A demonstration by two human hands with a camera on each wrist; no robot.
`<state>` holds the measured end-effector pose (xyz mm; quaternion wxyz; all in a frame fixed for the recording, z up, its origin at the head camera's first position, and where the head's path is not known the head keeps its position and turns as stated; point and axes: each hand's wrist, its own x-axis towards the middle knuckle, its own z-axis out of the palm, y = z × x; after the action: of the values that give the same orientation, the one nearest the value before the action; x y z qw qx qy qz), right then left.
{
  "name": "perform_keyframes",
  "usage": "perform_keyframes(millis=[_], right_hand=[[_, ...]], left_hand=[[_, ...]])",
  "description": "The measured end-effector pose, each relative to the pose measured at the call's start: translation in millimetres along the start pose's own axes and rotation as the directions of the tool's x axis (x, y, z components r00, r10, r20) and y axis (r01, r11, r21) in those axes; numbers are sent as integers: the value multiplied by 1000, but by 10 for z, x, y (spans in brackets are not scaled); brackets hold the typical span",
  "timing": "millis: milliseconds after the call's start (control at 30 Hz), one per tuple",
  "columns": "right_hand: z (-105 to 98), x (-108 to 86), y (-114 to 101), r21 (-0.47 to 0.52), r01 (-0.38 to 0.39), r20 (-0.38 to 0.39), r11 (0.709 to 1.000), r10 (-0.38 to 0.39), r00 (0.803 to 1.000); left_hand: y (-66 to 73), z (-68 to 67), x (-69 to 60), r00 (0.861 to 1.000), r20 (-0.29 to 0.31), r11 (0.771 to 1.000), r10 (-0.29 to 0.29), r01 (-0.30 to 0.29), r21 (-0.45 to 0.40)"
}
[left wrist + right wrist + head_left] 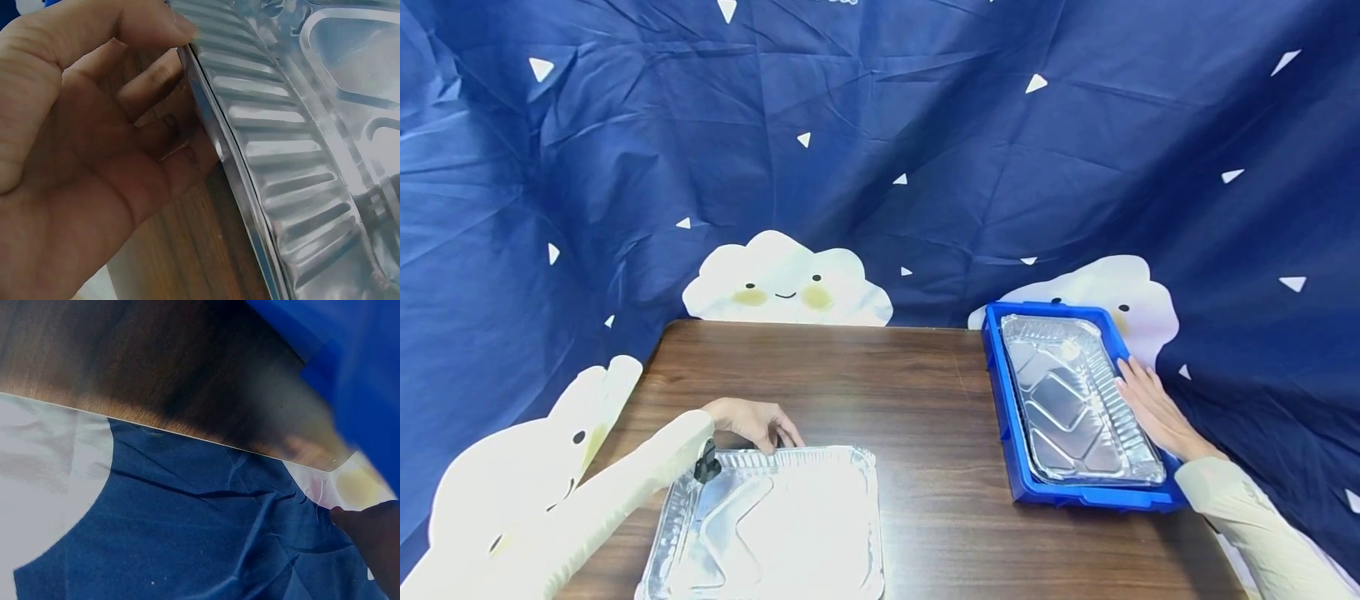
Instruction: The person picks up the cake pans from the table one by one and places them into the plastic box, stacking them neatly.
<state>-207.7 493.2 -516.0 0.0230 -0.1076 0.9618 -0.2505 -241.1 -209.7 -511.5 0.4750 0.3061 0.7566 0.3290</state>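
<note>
A shiny rectangular foil tray [797, 525] lies at the near left of the table, its lower edge cut off in the head view. At its far rim, my left hand [752, 421] pinches the edge; in the left wrist view the thumb [150, 25] is on top and curled fingers reach beneath the rim. To the right stands a blue plastic crate [1004, 417] with another foil tray [1060, 400] inside. My right hand [1157, 412] rests along the crate's right side with fingers fairly straight. Whether it touches that tray's rim too, I cannot tell.
The brown wooden table [925, 400] runs between the foil tray and the crate. Behind it hangs a dark blue cloth [880, 150] with white clouds and triangles. In the right wrist view, the table edge [156, 428] passes close to the crate.
</note>
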Motion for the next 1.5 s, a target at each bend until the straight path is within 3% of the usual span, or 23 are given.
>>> perform_keyframes(millis=[267,467,767,933,1133,1367,1500], right_hand=[[7,-9,19,-14,13,-12,1000,-13,1000],[-14,-9,7,0,-22,14,1000,23,1000],[-10,6,9,2,2,-10,1000,-1,1000],[4,9,17,6,17,-17,1000,-17,1000],[13,4,20,4,10,-13,1000,-10,1000],[10,6,7,7,-12,-3,1000,12,1000],[3,6,1,13,-19,2,1000,19,1000]], left_hand=[[36,-87,-28,998,-54,994,31,-37,-102],[85,-137,-5,992,-106,981,70,-88,-174],[273,-200,30,971,-222,962,86,-139,-236],[419,-187,59,952,-301,951,61,-147,-272],[643,-169,99,926,-377,919,15,-161,-360],[947,-197,194,884,-464,917,-59,-137,-376],[1108,-193,278,861,-504,906,-65,-161,-392]])
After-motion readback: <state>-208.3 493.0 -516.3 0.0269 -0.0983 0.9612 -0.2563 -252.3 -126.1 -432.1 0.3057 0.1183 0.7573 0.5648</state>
